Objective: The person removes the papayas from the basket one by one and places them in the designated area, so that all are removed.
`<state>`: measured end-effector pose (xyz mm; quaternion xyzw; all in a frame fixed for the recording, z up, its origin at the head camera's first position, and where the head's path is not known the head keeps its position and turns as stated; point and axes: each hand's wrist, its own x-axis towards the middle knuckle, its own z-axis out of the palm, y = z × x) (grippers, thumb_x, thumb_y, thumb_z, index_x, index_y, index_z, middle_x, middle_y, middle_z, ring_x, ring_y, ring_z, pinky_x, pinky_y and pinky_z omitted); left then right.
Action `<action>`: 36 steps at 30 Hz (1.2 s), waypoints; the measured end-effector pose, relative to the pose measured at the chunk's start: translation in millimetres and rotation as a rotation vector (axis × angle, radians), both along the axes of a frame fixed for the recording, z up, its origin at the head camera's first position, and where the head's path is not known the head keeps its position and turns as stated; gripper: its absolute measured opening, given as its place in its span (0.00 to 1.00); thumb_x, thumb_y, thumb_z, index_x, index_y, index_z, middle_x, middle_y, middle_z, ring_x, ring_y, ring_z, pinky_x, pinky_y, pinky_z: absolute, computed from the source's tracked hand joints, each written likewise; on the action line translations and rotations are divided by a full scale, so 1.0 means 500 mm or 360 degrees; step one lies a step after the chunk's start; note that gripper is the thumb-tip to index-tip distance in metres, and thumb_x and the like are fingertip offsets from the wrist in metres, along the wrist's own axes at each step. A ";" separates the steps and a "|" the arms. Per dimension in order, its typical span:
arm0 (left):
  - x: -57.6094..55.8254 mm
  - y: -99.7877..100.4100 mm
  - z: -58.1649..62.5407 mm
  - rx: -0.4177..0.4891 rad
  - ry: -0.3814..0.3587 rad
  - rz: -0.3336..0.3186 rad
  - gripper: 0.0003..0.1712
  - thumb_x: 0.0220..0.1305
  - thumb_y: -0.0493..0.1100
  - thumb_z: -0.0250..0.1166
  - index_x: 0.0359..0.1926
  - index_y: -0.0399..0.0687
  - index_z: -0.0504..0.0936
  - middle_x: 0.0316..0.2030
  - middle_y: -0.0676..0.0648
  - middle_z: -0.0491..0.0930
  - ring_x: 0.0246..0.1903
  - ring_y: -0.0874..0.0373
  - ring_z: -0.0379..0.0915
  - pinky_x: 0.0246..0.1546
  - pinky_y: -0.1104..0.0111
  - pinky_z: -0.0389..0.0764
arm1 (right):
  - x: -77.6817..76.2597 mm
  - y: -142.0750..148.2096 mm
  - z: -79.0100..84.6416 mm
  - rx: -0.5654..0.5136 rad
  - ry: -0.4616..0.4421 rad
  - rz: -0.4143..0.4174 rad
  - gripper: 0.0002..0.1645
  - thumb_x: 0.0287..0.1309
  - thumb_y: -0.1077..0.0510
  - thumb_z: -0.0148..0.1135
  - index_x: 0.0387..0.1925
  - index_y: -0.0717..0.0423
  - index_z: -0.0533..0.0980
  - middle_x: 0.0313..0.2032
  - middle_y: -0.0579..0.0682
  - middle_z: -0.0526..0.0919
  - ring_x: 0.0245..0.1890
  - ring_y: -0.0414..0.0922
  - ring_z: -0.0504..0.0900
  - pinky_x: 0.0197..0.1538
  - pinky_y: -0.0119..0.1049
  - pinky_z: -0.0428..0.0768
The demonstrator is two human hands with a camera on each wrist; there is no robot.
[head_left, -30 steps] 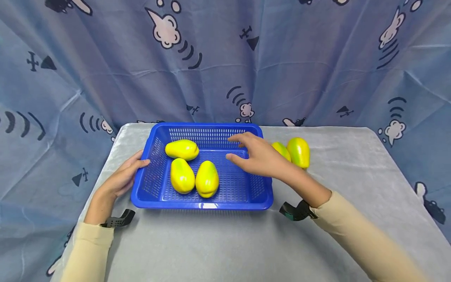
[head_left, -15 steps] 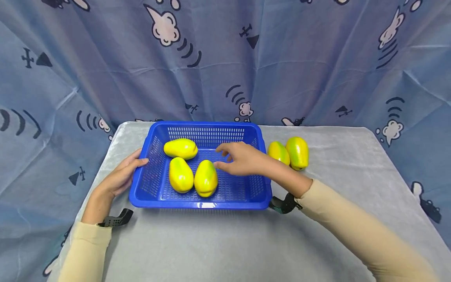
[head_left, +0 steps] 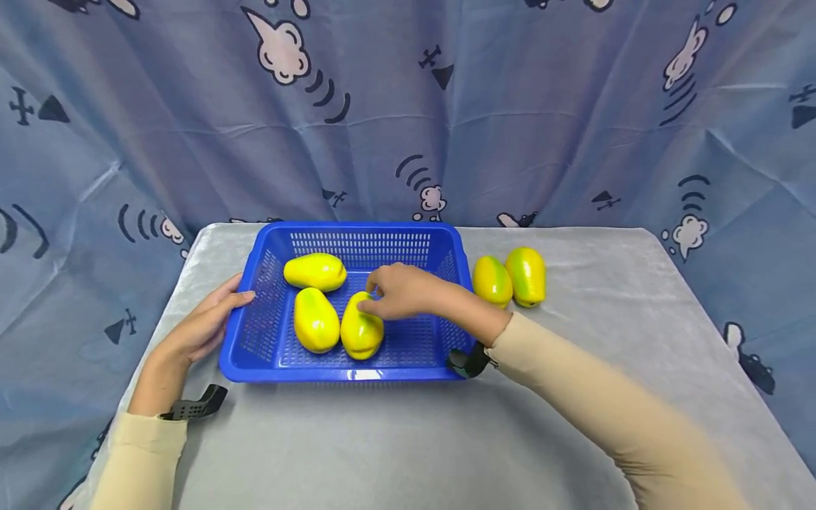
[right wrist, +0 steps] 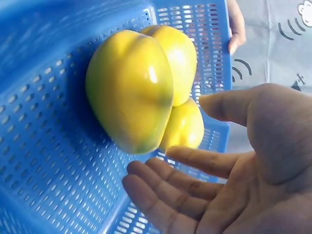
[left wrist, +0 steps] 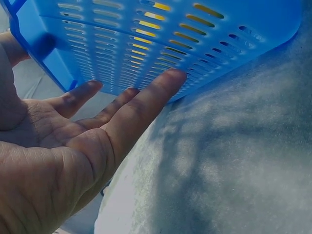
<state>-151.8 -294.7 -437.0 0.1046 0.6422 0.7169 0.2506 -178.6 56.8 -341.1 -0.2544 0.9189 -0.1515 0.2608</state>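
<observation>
A blue plastic basket [head_left: 299, 375] holds three yellow papayas. One papaya [head_left: 315, 272] lies sideways at the back; another papaya [head_left: 315, 324] and the right-hand papaya [head_left: 362, 336] lie side by side in front. My left hand [head_left: 202, 322] grips the basket's left side, thumb over the rim and fingers [left wrist: 146, 105] against the slotted outer wall. My right hand [head_left: 404, 290] is inside the basket, over the top end of the right-hand papaya. In the right wrist view its thumb and fingers [right wrist: 195, 158] are spread beside this papaya [right wrist: 129, 92], with a gap showing between.
Two more yellow-green papayas, one [head_left: 492, 281] nearer the basket and one [head_left: 526, 276] beyond it, lie on the table just right of the basket. A grey cloth covers the table [head_left: 357, 453]. A blue patterned curtain [head_left: 376, 106] hangs behind.
My right hand has moved left across the basket to the right-hand papaya, its fingers drawing closer together. My left hand stays at the basket's left rim. The head view has shifted slightly.
</observation>
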 end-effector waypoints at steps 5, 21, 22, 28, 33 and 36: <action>0.000 -0.003 0.002 -0.0011 0.0014 -0.0008 0.35 0.85 0.43 0.46 0.83 0.42 0.44 0.55 0.53 0.84 0.49 0.58 0.87 0.47 0.62 0.91 | -0.001 -0.024 -0.008 0.0118 -0.0025 -0.0015 0.30 0.73 0.36 0.60 0.57 0.57 0.82 0.36 0.49 0.82 0.35 0.44 0.76 0.37 0.34 0.74; 0.000 -0.004 -0.003 -0.0036 -0.0005 -0.0011 0.35 0.86 0.44 0.45 0.83 0.43 0.43 0.56 0.53 0.84 0.49 0.58 0.87 0.47 0.61 0.91 | -0.002 -0.053 -0.031 0.0213 -0.0075 0.0059 0.43 0.68 0.32 0.63 0.76 0.47 0.69 0.68 0.52 0.80 0.63 0.49 0.78 0.70 0.49 0.78; -0.001 -0.004 -0.003 -0.0038 -0.0005 -0.0008 0.35 0.85 0.44 0.45 0.83 0.43 0.43 0.56 0.53 0.84 0.49 0.58 0.87 0.48 0.61 0.91 | -0.002 -0.052 -0.032 0.0216 -0.0069 0.0075 0.42 0.68 0.33 0.64 0.76 0.46 0.69 0.67 0.52 0.80 0.62 0.49 0.78 0.69 0.49 0.79; 0.000 -0.004 0.001 -0.0042 -0.0024 0.0008 0.38 0.85 0.44 0.45 0.84 0.40 0.39 0.55 0.53 0.84 0.48 0.58 0.87 0.47 0.62 0.91 | -0.006 -0.048 -0.034 0.0182 -0.0089 0.0134 0.39 0.69 0.42 0.67 0.76 0.45 0.68 0.63 0.53 0.81 0.58 0.50 0.77 0.66 0.47 0.79; 0.000 -0.002 0.002 -0.0041 -0.0031 0.0012 0.38 0.85 0.44 0.45 0.84 0.39 0.39 0.56 0.53 0.84 0.49 0.58 0.87 0.47 0.62 0.91 | -0.008 -0.044 -0.038 0.0132 -0.0119 0.0188 0.40 0.69 0.45 0.66 0.78 0.46 0.66 0.67 0.53 0.79 0.62 0.50 0.76 0.70 0.48 0.77; 0.002 -0.001 0.002 -0.0036 -0.0027 0.0016 0.37 0.85 0.43 0.45 0.84 0.40 0.41 0.56 0.53 0.84 0.49 0.58 0.87 0.47 0.62 0.91 | -0.009 -0.043 -0.037 0.0114 -0.0139 0.0204 0.39 0.70 0.46 0.66 0.78 0.46 0.66 0.68 0.53 0.79 0.62 0.51 0.75 0.72 0.49 0.76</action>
